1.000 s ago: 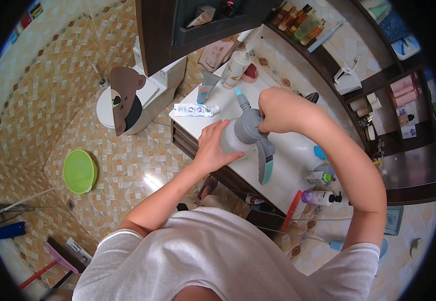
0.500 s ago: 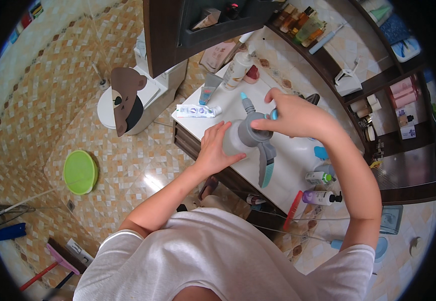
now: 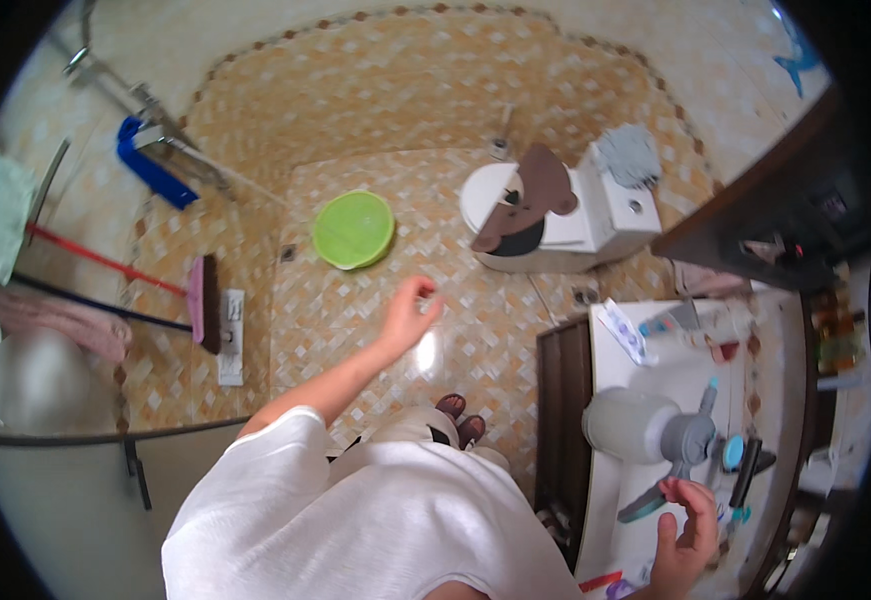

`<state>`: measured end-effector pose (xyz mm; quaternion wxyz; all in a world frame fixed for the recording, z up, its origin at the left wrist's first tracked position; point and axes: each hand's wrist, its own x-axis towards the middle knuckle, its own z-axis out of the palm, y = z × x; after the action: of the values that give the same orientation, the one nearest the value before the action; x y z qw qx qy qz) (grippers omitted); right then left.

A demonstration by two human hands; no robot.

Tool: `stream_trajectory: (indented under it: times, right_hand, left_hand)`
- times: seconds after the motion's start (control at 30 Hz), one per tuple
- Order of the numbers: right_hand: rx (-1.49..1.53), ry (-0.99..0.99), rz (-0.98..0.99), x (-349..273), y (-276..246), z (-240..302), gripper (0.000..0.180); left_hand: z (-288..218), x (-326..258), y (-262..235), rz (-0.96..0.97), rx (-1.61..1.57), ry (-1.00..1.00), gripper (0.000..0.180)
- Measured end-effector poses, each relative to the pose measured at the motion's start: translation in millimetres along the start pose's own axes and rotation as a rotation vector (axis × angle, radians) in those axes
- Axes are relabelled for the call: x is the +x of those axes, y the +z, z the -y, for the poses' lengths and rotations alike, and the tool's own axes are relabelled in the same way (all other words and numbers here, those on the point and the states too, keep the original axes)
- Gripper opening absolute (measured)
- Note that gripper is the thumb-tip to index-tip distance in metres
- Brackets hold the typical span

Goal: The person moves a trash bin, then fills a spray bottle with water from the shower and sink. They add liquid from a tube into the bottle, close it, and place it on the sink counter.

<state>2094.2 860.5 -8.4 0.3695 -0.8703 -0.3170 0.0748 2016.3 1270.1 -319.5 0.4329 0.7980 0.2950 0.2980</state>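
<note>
Spray bottle (image 3: 627,425): on the white counter (image 3: 605,540), just beyond the right hand (image 3: 690,535). Right hand: fingers and thumb parted; contact with the grey handle (image 3: 643,504) cannot be told from here. Left hand (image 3: 410,322): empty, loosely curled. Bottle body: rounded, pale plastic.

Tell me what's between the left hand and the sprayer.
Head view: going from the left hand to the sprayer, tiled floor, then the dark cabinet front.

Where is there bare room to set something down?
Floor between green tub and toilet; counter strip between white tube and spray bottle. Crowded: around the right hand, near the bottle's lever and black bar-shaped object.
</note>
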Motion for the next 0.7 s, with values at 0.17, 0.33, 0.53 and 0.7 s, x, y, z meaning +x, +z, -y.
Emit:
stream_trajectory:
  times: [0.17, 0.33, 0.53, 0.7]
  right_hand:
    - [0.024, 0.002, 0.138, 25.5, 25.5, 3.9, 0.027]
    - [0.047, -0.063, 0.161, 50.1, 75.3, 41.3, 0.023]
    - [0.295, 0.159, 0.175, 94.7, 188.4, 109.1, 0.025]
    - [0.2, 0.162, 0.254, 137.9, 243.8, 178.8, 0.025]
  left_hand:
    - [79.0, 19.8, -147.7, -0.339, 0.136, -0.187, 0.025]
    - [158.9, 93.3, -306.2, -0.683, 0.153, -0.292, 0.036]
    - [244.4, 239.5, -505.0, -0.921, 0.291, -0.308, 0.044]
    - [289.9, 326.6, -613.5, -0.942, 0.39, -0.391, 0.048]
